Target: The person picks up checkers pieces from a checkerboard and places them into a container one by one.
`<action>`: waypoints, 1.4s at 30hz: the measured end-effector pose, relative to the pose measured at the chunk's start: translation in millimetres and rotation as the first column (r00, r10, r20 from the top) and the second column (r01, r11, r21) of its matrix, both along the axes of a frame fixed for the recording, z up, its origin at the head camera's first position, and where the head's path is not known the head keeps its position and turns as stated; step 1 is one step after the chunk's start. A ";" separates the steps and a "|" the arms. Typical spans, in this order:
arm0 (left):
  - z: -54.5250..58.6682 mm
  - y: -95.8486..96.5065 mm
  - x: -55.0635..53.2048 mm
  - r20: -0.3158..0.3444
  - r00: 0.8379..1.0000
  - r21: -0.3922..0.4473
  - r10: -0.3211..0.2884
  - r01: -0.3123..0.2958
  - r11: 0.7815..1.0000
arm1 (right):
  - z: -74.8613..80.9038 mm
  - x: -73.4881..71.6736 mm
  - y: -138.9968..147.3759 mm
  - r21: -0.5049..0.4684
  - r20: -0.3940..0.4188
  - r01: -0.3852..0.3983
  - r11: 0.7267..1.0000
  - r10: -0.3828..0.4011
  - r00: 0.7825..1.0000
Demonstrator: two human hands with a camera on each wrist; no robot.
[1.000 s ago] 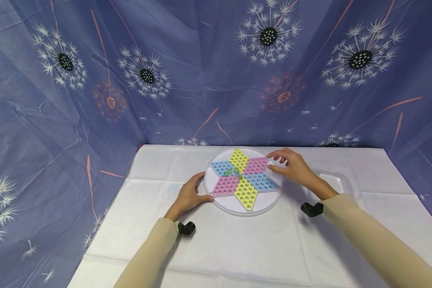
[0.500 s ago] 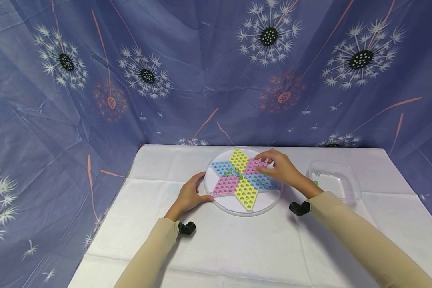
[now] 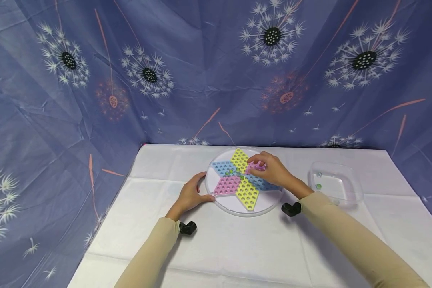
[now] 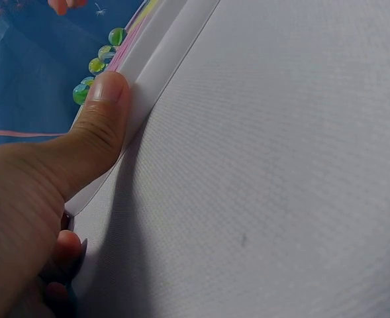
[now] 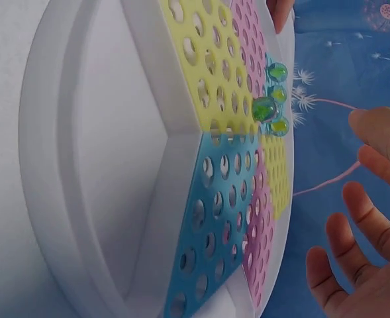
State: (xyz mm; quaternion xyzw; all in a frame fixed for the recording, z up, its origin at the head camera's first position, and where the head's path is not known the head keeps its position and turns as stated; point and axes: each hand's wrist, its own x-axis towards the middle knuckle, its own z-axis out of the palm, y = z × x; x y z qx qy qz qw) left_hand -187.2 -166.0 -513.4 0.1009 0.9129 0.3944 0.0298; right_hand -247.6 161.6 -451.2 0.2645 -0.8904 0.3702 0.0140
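A round white Chinese checkers board (image 3: 268, 206) with yellow, pink and blue perforated star points lies on the table. Several glass marbles (image 5: 279, 126) sit around its centre. At the board's near-left rim my left hand (image 3: 191, 195) holds the edge; in the left wrist view its thumb (image 4: 105, 109) lies along the rim, with fingertips lower down beside it. My right hand (image 3: 270, 170) is over the pink and blue points on the right, thumb and forefinger close together. In the right wrist view the right hand's fingers (image 5: 360, 205) reach in from the right; anything between the tips is hidden.
A clear plastic box (image 3: 353, 186) stands right of the board, with a green marble (image 3: 319, 186) and a pale marble (image 3: 319, 174) in it. White cloth (image 3: 245, 252) covers the table, and a blue dandelion-print curtain (image 3: 201, 72) hangs behind.
My right hand has moved left from the board's right edge toward its centre, thumb and forefinger drawing closer. More of the clear box now shows. The left hand keeps its place at the rim.
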 end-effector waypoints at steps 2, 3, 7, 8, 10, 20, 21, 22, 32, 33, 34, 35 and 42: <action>0.3 0.1 -0.1 0.001 1.000 -0.003 0.002 -0.002 1.000 | 0.6 0.6 -1.8 -0.001 0.001 -0.001 1.000 0.001 1.000; 0.9 0.1 0.2 0.004 1.000 -0.003 0.003 -0.003 1.000 | 0.3 0.4 -2.7 -0.003 0.000 0.000 1.000 0.000 1.000; 1.7 -0.1 0.3 0.010 1.000 0.005 0.011 -0.011 1.000 | -1.3 -1.4 -7.1 0.003 -0.002 -0.003 1.000 0.003 1.000; 1.7 -0.1 0.4 0.012 1.000 0.007 0.011 -0.011 1.000 | -1.9 -2.0 -8.3 0.005 -0.001 -0.005 1.000 0.005 1.000; 1.6 -0.1 0.3 0.012 1.000 0.012 0.011 -0.012 1.000 | -3.0 -2.7 -10.8 0.011 0.004 -0.008 1.000 0.008 1.000; -0.8 0.5 0.1 0.010 1.000 0.009 0.006 -0.006 1.000 | -17.7 -3.4 -18.5 0.025 0.066 0.008 1.000 -0.009 0.998; -0.5 0.6 0.3 0.010 1.000 0.010 0.005 -0.005 1.000 | -19.9 -3.7 -19.2 0.017 0.078 0.007 1.000 -0.008 0.997; -0.4 0.8 0.3 0.009 1.000 0.011 0.004 -0.004 1.000 | -22.0 -3.8 -19.9 0.010 0.081 0.000 1.000 -0.001 0.997; 0.3 1.2 0.8 0.013 1.000 0.008 0.002 -0.002 1.000 | -29.3 -1.3 -25.7 0.039 0.120 -0.002 0.999 -0.003 0.993; 0.3 1.1 0.8 0.013 1.000 0.008 0.003 -0.003 1.000 | -29.6 -1.3 -26.0 0.045 0.123 0.001 0.999 -0.006 0.992; 0.2 1.1 0.6 0.012 1.000 0.008 0.002 -0.002 1.000 | -29.7 -1.3 -26.2 0.054 0.123 0.003 0.999 -0.010 0.992; 0.0 1.1 0.4 0.010 1.000 0.008 0.002 -0.002 1.000 | -29.9 -1.4 -26.3 0.062 0.121 0.005 0.998 -0.012 0.993; -0.5 1.1 -0.5 0.013 1.000 0.007 0.005 -0.005 1.000 | -32.7 -2.8 -27.6 0.110 0.083 0.015 0.994 -0.024 0.996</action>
